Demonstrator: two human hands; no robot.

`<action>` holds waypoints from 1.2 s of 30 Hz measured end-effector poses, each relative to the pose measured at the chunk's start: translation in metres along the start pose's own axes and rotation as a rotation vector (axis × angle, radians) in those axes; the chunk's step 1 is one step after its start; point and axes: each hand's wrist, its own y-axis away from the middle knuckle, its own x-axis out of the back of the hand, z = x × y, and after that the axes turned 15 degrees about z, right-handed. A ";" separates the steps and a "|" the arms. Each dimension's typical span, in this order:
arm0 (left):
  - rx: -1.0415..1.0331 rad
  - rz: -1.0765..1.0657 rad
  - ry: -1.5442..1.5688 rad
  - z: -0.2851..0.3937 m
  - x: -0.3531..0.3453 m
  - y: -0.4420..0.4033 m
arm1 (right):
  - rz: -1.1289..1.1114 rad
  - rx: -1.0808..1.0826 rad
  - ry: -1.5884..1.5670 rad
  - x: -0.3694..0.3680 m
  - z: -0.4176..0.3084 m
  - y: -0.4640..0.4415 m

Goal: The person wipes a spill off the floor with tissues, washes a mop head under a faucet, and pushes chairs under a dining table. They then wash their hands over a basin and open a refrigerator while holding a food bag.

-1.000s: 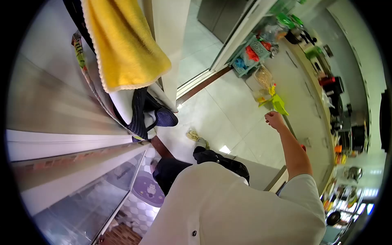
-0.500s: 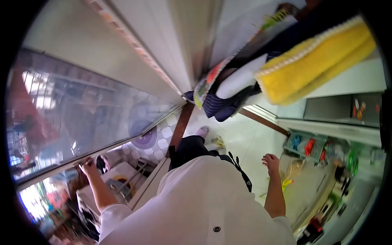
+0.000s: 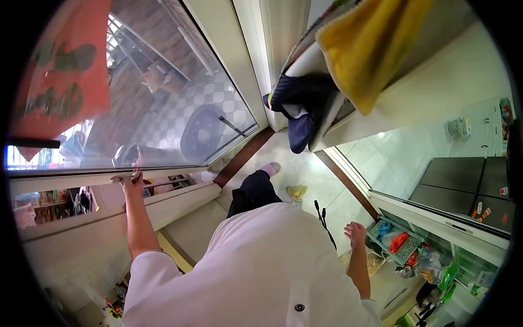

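My left hand [image 3: 132, 184] is closed on a metal door handle [image 3: 121, 178] at the edge of the glass door [image 3: 180, 92]. A narrow gap shows between that door and the frame below it. My right hand [image 3: 355, 233] hangs in the air at the right with its fingers loosely curled and apart, holding nothing. Nearest to it is a teal basket [image 3: 406, 248] with red and blue bags, on the floor side. A yellow towel [image 3: 365, 54] and dark striped cloth [image 3: 300, 133] hang ahead.
Brown threshold strips [image 3: 245, 156] cross the floor at two doorways. A red sheet with dark marks [image 3: 65, 71] is on the glass. A dark cabinet [image 3: 452, 180] stands at the far right beyond a sliding door [image 3: 436, 213]. My feet are on pale tiles.
The view has turned to the right. My left hand came into view and took hold of the handle, and the glass door has swung nearer its frame. My right hand has lowered to my side.
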 end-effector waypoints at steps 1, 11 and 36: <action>-0.003 0.000 0.006 -0.003 0.011 0.011 | 0.018 -0.028 0.002 0.013 0.010 -0.004; 0.083 -0.071 0.027 -0.037 0.065 0.044 | 0.083 -0.185 -0.068 0.095 0.117 -0.022; -0.552 -0.667 -1.948 -0.307 0.087 0.220 | 0.140 -0.406 -0.237 0.154 0.158 -0.090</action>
